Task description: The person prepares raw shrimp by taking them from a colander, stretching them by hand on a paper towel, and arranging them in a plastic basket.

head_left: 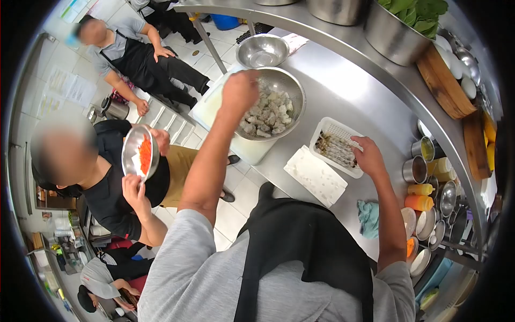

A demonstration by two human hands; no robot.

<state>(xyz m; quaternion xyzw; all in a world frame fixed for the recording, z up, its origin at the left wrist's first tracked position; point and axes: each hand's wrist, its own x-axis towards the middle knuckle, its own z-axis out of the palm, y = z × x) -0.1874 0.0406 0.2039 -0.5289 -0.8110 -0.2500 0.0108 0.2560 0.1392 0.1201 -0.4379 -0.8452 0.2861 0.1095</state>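
My left hand (pixel 240 92) is closed and raised over the near-left rim of a steel bowl (pixel 302 102). Whether anything is in its fingers is hidden. Pale greyish raw chunks (pixel 272 110), perhaps shellfish, lie in that bowl. At the right end of a white perforated basket (pixel 337 124), my right hand (pixel 369 155) curls its fingers over the rim. Inside the basket lie long greyish pieces (pixel 337 147) that look like raw shrimp, with dark bits among them. A white slab-like lid or board (pixel 315 176), spotted with wet marks, lies against the basket's near side.
A second steel bowl (pixel 262 51) stands behind the first. A cutting board (pixel 260 153) is under the filled bowl. A green cloth (pixel 368 219) and sauce bottles (pixel 419 202) are at right. A shelf (pixel 343 40) overhangs. At left, a person holds a bowl (pixel 129 155) of orange shreds.
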